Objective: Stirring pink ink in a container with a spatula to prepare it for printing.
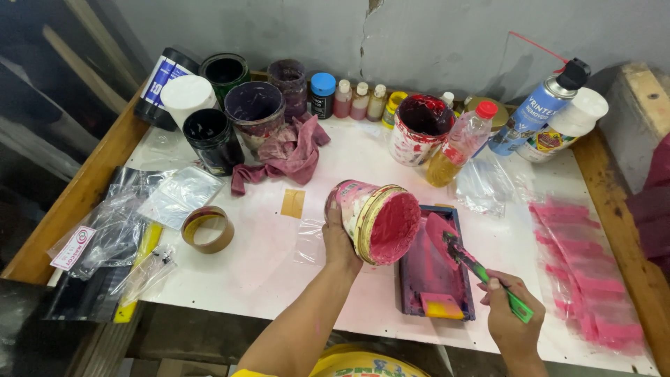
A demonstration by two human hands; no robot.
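Right fingers (504, 292) clamp green spatula (488, 276); left fingers (335, 222) grip tilted pink paint can (377, 222).

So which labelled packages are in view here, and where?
Black can: back left, blue-and-white label.
Spray can: back right, blue, black cap.
White bottle: beside spray can, colourful label.
Plastic bags: left edge, clear, red-and-white sticker.
Paint tub: tilted in left hand, pink-smeared label.
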